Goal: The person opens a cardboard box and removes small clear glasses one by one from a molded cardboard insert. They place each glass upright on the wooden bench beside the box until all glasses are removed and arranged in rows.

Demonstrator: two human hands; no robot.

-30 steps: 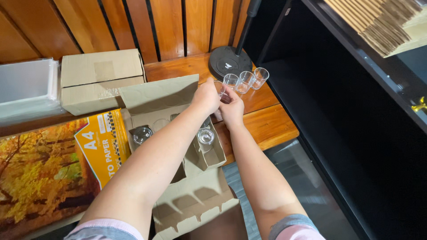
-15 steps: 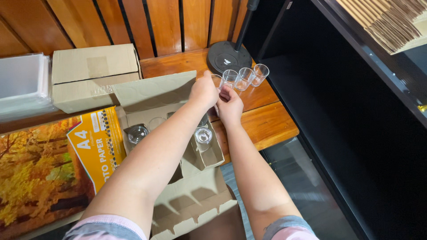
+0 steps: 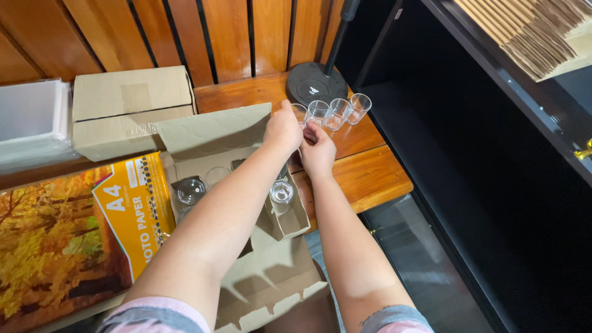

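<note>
My left hand and my right hand meet at a small clear glass, with fingers of both closed around it. This glass stands at the left end of a row of three similar glasses on the wooden table. Both forearms reach over an open cardboard box with card dividers. Inside the box more glasses sit in the cells, one on the left and one on the right.
A black round stand base with a pole sits behind the glass row. A closed cardboard box and a clear plastic container lie to the left. A photo paper pack lies beside the open box. Dark shelving fills the right.
Both hands have shifted slightly right and down toward the table. A fourth glass now shows at the left end of the row, between the fingers.
</note>
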